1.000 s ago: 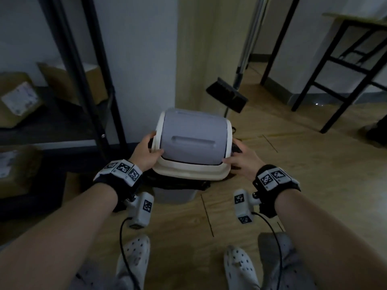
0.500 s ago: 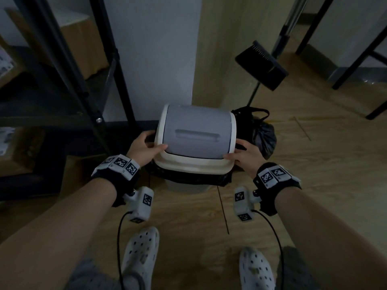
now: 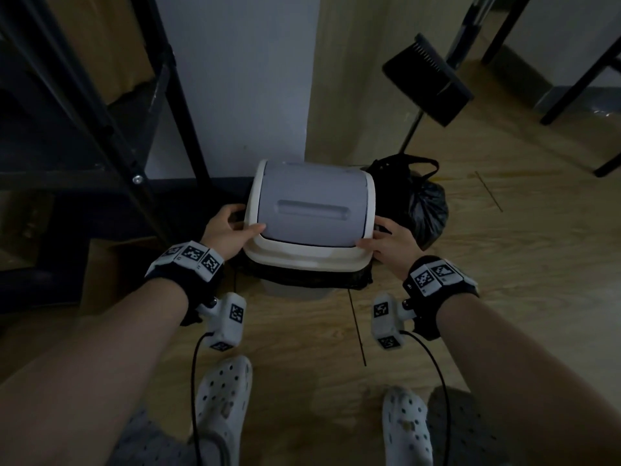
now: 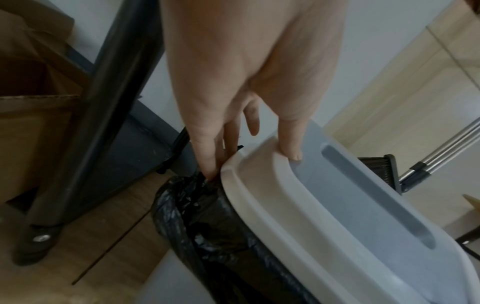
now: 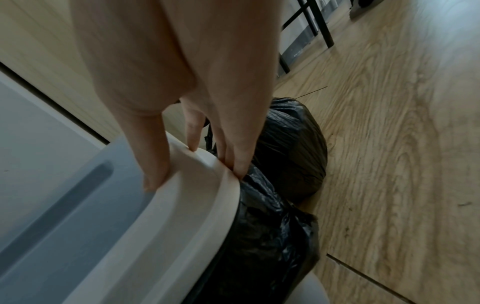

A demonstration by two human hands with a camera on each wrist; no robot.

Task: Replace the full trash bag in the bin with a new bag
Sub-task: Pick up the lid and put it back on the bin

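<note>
Left hand (image 3: pixel 224 234) clamped on the left edge of the bin lid (image 3: pixel 311 216), thumb on top, fingers (image 4: pixel 207 162) tucked under the rim against the black liner (image 4: pixel 207 222). Right hand (image 3: pixel 391 245) gripping the right edge likewise. Lid seated on the bin (image 3: pixel 295 290), on the floor against the wall. Tied full bag (image 3: pixel 420 200) just right of it.

Bin lid (image 3: pixel 312 210): smooth plastic, grey flap in a cream frame, low sheen. Bin liner (image 5: pixel 270 236): thin black plastic film, crinkled, slightly glossy. Tied bag (image 3: pixel 420 203) beside the bin: same wrinkled black film. Floor (image 3: pixel 504 264): wood-grain boards, matt. Shelf post (image 4: pixel 109 115): dark metal, smooth. Broom pole (image 4: pixel 441 150): bright polished metal. Boxes (image 4: pixel 28 127): brown cardboard, matt.
</note>
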